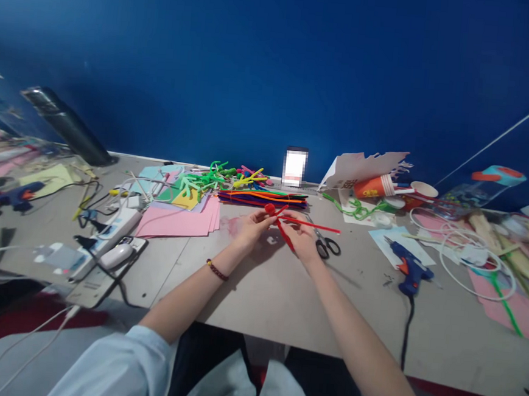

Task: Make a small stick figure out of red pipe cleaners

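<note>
Both hands meet over the middle of the table around red pipe cleaners point(317, 226). My left hand point(256, 223) pinches them near a curled red part at the top. My right hand point(299, 232) has its fingers closed on the same red pieces; one long straight end sticks out to the right, and another red length slants down by the palm. Just behind the hands lies a bundle of many-coloured pipe cleaners point(264, 198). Black-handled scissors point(328, 247) rest right beside my right hand, their blades partly hidden.
Left are pink paper sheets point(177, 223), a power strip point(110, 238) and a white mouse point(116, 256). Green pipe-cleaner shapes point(201, 184) lie behind. A blue glue gun point(409, 269), its cord over the front edge, and orange paper cups point(375, 186) are right. A lit phone point(295, 167) stands against the wall.
</note>
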A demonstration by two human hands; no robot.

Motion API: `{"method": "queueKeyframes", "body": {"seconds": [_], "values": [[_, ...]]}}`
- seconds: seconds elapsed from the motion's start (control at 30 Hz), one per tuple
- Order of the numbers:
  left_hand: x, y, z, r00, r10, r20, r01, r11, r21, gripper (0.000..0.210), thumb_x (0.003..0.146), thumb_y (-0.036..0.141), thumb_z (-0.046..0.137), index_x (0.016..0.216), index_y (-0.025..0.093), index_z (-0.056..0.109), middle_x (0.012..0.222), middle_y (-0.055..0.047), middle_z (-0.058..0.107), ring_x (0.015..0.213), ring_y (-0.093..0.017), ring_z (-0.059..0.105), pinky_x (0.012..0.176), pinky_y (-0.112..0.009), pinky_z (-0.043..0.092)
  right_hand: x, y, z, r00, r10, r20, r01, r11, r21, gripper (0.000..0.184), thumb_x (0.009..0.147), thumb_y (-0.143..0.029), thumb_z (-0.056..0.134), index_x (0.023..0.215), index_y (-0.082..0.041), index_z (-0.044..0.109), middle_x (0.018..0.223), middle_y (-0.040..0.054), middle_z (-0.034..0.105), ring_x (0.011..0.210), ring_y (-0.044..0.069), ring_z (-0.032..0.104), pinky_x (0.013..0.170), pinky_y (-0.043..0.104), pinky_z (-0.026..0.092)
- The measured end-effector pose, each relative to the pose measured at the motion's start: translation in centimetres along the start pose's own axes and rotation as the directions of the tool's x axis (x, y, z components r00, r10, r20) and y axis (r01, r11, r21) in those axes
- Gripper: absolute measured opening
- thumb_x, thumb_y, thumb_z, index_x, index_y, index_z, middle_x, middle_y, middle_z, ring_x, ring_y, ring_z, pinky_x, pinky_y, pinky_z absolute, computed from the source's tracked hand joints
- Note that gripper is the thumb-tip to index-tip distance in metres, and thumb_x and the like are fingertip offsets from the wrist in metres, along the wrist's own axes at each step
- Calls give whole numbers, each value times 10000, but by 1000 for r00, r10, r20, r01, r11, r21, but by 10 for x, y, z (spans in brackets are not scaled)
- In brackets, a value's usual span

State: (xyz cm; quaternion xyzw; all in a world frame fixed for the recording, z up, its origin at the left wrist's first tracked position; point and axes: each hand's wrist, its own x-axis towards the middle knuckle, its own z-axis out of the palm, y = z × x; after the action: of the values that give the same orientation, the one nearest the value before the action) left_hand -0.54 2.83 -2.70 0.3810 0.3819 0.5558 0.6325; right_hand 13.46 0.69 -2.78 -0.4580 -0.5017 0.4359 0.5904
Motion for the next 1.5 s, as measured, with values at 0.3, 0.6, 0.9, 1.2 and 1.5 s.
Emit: {"method": "queueKeyframes", "body": {"seconds": [0.3, 0.6, 0.9, 1.2, 1.5], "values": [[-1, -2, 2, 995, 15, 94, -19, 999, 44, 298, 555, 283, 832, 803, 201, 689, 747, -24, 684, 664, -132, 615, 605, -258, 401, 0, 7, -1, 995, -78, -69, 68, 989, -135, 218, 734, -399, 638, 803, -199, 690, 797, 28, 704, 757, 191, 638, 757, 322, 499], [-4, 1, 4, 996, 26, 89, -29, 999, 28, 304, 562, 281, 830, 815, 188, 689, 757, -25, 685, 665, -126, 617, 603, -250, 406, 1, 15, -3, 987, -152, -56, 134, 960, -245, 195, 776, -377, 605, 820, -211, 697, 857, 33, 711, 829, 203, 651, 824, 342, 494], [-4, 0, 6, 995, 36, 91, -38, 999, 18, 324, 532, 289, 841, 802, 182, 700, 744, -27, 692, 635, -120, 602, 642, -266, 453, 2, 15, 1, 996, -47, -77, 33, 986, -166, 244, 754, -401, 597, 792, -173, 673, 823, 67, 721, 777, 217, 672, 772, 353, 531], [-5, -3, 6, 997, -9, 75, 11, 1000, -17, 328, 505, 273, 845, 776, 171, 691, 723, -35, 687, 616, -123, 591, 634, -274, 460, 0, 15, 5, 969, 228, -99, -225, 973, 45, 295, 684, -434, 678, 784, -159, 641, 696, 38, 697, 576, 162, 634, 545, 280, 517], [-6, -5, 5, 995, -74, 72, 76, 997, -31, 309, 528, 250, 836, 781, 171, 679, 661, -13, 658, 585, -110, 573, 611, -260, 445, 0, 4, 5, 843, 536, 43, -515, 782, 352, 213, 655, -284, 737, 648, -172, 555, 625, 22, 666, 454, 105, 566, 455, 228, 487]]}}
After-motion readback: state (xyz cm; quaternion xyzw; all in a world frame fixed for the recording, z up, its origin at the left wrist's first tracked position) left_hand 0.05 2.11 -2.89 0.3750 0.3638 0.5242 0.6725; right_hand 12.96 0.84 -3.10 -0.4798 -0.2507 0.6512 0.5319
